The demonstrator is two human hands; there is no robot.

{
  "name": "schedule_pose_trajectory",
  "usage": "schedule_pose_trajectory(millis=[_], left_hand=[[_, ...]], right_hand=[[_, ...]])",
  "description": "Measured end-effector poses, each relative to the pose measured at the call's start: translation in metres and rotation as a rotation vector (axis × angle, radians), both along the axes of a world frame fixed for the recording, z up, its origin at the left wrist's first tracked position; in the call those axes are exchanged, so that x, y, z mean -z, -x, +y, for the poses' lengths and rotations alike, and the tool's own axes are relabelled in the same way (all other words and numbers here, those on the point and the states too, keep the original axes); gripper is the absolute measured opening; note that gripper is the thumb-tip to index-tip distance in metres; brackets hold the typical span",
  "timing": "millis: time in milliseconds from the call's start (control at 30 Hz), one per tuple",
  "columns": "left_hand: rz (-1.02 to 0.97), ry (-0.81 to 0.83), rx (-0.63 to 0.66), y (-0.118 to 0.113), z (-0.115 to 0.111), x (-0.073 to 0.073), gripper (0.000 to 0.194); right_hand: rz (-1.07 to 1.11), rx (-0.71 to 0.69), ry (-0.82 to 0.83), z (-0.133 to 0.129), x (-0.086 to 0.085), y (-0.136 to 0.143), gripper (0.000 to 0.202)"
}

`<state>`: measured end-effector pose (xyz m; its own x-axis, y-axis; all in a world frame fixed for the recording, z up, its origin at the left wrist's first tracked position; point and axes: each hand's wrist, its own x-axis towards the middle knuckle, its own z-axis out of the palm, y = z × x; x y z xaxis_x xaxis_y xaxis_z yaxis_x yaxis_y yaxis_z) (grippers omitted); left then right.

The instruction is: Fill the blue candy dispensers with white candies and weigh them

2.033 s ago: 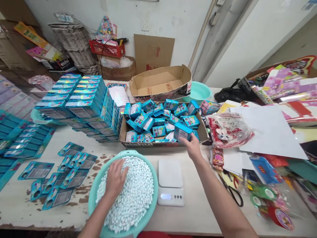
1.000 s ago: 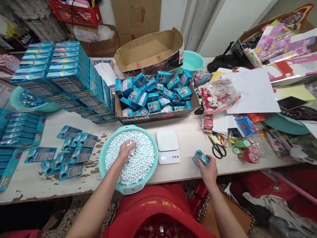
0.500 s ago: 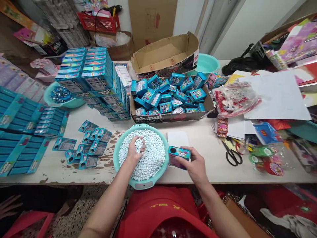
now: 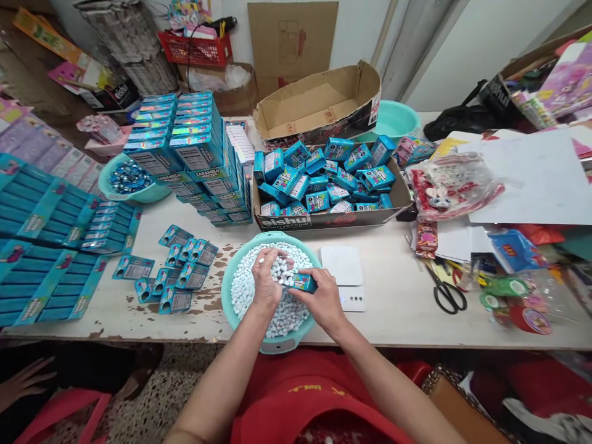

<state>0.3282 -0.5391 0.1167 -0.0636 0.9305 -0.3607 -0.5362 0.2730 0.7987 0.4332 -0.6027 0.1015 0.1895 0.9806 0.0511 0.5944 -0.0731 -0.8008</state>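
Note:
A round turquoise basin (image 4: pixel 245 287) full of small white candies (image 4: pixel 287 317) stands at the table's front edge. Over it, my left hand (image 4: pixel 268 280) is cupped palm up around a handful of the candies. My right hand (image 4: pixel 322 297) grips a small blue candy box (image 4: pixel 303 282) tilted toward the left palm, its left end touching the candies there. Just right of the basin lies a white digital scale (image 4: pixel 343 268) with nothing on its plate.
Behind the basin, an open carton (image 4: pixel 333 220) holds many blue boxes. Stacked blue boxes (image 4: pixel 203 148) and loose flat ones (image 4: pixel 190 275) are on the left. Black scissors (image 4: pixel 448 296) lie right. Another person's hand (image 4: pixel 25 382) shows at lower left.
My right hand has carried the blue box left from over the scale to my left hand above the basin. The scale is now uncovered. The view has shifted slightly.

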Motion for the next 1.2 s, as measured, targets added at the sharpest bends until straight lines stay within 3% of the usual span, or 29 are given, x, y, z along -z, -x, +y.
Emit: schedule_pose_trajectory(millis=[233,500,733,1000,1200], left_hand=[[0.002,-0.044,0.018,-0.002,0.000,0.000,0.022],[0.037,-0.063,0.037,-0.002,0.003,0.000,0.029],[0.072,-0.047,0.033,-0.002,0.002,0.004,0.024],[0.101,-0.149,0.033,-0.005,0.000,-0.006,0.020],[0.126,-0.094,0.029,-0.006,0.000,-0.005,0.035]], right_hand=[[-0.099,-0.028,-0.044,-0.001,-0.004,0.001,0.033],[-0.069,-0.034,-0.011,0.003,-0.004,-0.003,0.032],[-0.043,-0.039,-0.011,0.006,-0.005,-0.004,0.031],[-0.018,-0.044,-0.020,0.005,-0.007,-0.004,0.031],[0.023,-0.023,-0.014,0.006,-0.006,-0.006,0.033]])
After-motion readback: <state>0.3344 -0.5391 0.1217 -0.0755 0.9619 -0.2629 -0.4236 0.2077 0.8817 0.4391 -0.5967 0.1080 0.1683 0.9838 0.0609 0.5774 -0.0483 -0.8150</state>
